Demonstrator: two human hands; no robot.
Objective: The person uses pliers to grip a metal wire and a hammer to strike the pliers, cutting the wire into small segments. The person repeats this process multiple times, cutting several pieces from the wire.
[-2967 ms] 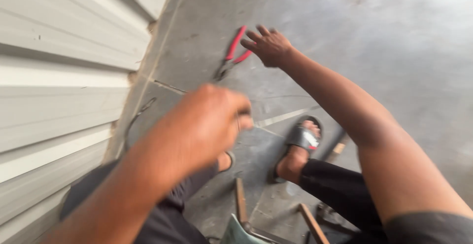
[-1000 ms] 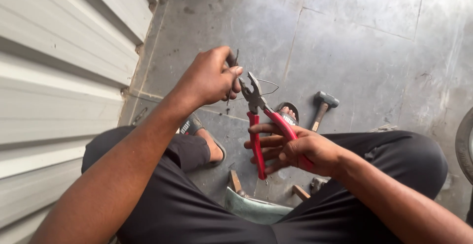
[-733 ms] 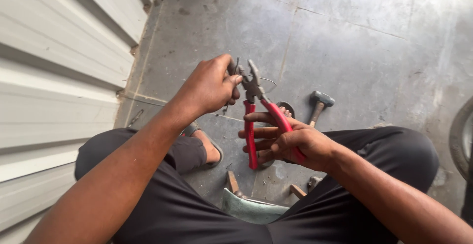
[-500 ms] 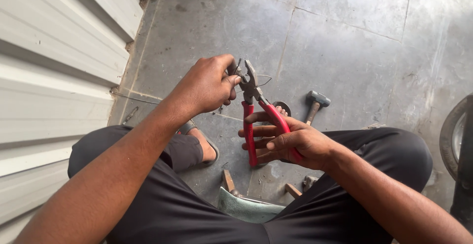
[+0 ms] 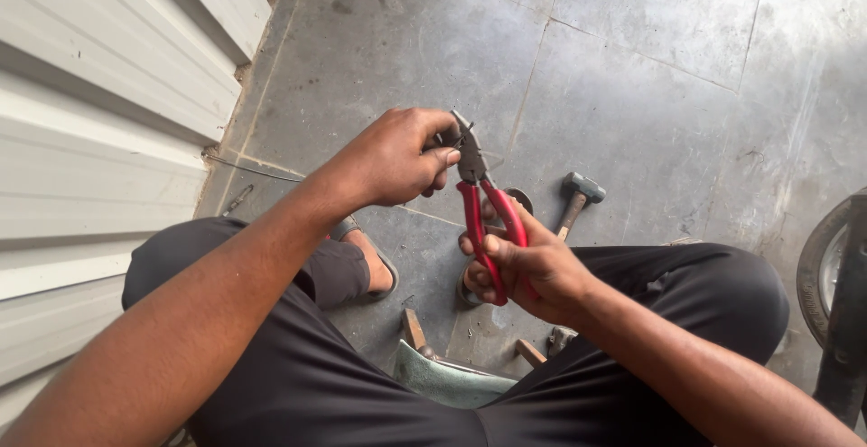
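Nearest the camera, at six o'clock, a greenish seat edge [image 5: 442, 382] showed between the person's dark-trousered legs, with short wooden pieces [image 5: 414, 328] on the floor just beyond it. Above that, near the centre, the right hand [image 5: 528, 268] was wrapped tight around the red handles of a pair of pliers [image 5: 483, 212], squeezing them close together, the tool pointing up toward eleven o'clock. The left hand [image 5: 397, 156], coming in from eight o'clock, was curled shut at the pliers' metal head, its fingertips pinching something small and dark there; what it was could not be made out. The two hands sat near each other, joined only through the tool. Under the hands a sandalled foot [image 5: 366, 262] rested on the grey tiled floor [image 5: 632, 77]. Past the pliers, at two o'clock, a hammer [image 5: 576, 199] lay on the tiles. A thin wire [image 5: 257, 172] trailed along the floor at ten o'clock, beside the pale corrugated wall [image 5: 99, 95]. At three o'clock a wheel's rim [image 5: 826, 266] showed.
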